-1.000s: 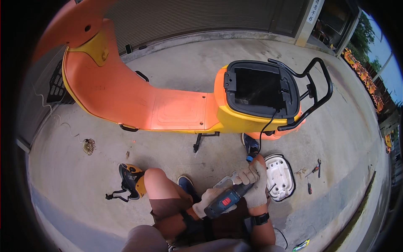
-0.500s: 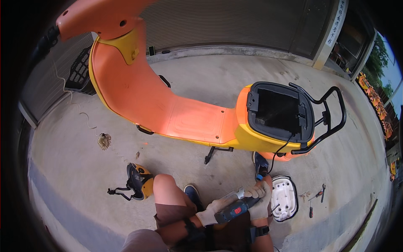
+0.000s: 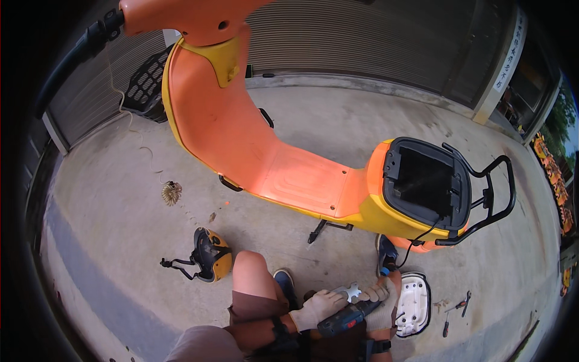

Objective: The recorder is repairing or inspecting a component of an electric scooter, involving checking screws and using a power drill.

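Both my hands wear pale work gloves and are close together over my lap. My left hand (image 3: pixel 318 309) is closed on a flat silver metal plate (image 3: pixel 351 292) with a notched edge. My right hand (image 3: pixel 375 293) has curled fingers at the plate's other side. A dark blue cordless power tool (image 3: pixel 345 320) with a red mark slants below the hands. Its far end runs under my right hand, which appears closed around it; the grip is partly hidden. Ahead stands an orange and yellow scooter (image 3: pixel 301 181) with its seat compartment (image 3: pixel 425 187) uncovered.
A black cable with a blue end (image 3: pixel 387 271) hangs from the compartment near my shoe. Right of my leg lies a white panel with black rim (image 3: pixel 414 304), then hand tools (image 3: pixel 463 305). A yellow-black helmet (image 3: pixel 212 256) and a coiled hose (image 3: pixel 171 193) lie left.
The whole view has shifted, so the scooter appears farther right and lower. My hands and the power tool have come lower, and more of the metal plate's notched edge shows.
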A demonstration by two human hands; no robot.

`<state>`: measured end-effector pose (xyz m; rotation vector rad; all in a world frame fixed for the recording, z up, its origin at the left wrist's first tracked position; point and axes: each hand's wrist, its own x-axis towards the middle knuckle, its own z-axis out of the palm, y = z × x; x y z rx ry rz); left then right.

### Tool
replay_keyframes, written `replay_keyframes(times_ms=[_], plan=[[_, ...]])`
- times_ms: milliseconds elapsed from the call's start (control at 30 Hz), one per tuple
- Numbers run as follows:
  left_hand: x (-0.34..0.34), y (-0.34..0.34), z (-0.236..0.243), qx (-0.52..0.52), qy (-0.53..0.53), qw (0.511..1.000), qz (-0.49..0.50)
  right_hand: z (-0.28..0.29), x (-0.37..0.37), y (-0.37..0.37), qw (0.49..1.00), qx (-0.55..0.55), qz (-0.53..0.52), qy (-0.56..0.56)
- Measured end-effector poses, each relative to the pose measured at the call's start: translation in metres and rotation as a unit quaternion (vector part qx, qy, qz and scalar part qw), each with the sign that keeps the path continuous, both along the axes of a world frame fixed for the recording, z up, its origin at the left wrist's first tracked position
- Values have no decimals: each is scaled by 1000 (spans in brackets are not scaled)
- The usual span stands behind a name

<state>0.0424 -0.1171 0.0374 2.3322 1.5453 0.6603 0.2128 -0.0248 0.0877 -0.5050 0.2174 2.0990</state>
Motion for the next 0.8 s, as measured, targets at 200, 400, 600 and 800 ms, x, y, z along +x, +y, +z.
replay_keyframes(times_ms=[200, 400, 600, 800], plan=[[6, 0, -5, 48, -1, 999, 18, 5, 1, 0, 997, 56, 33, 33], [8, 0, -16, 28, -11, 1000, 1, 4, 5, 2, 996, 84, 31, 2], [9, 2, -11, 35, -27, 999, -1, 10, 3, -3, 996, 67, -18, -46], [-11, 5, 16, 30, -102, 993, 54, 38, -5, 4, 845, 258, 23, -468]])
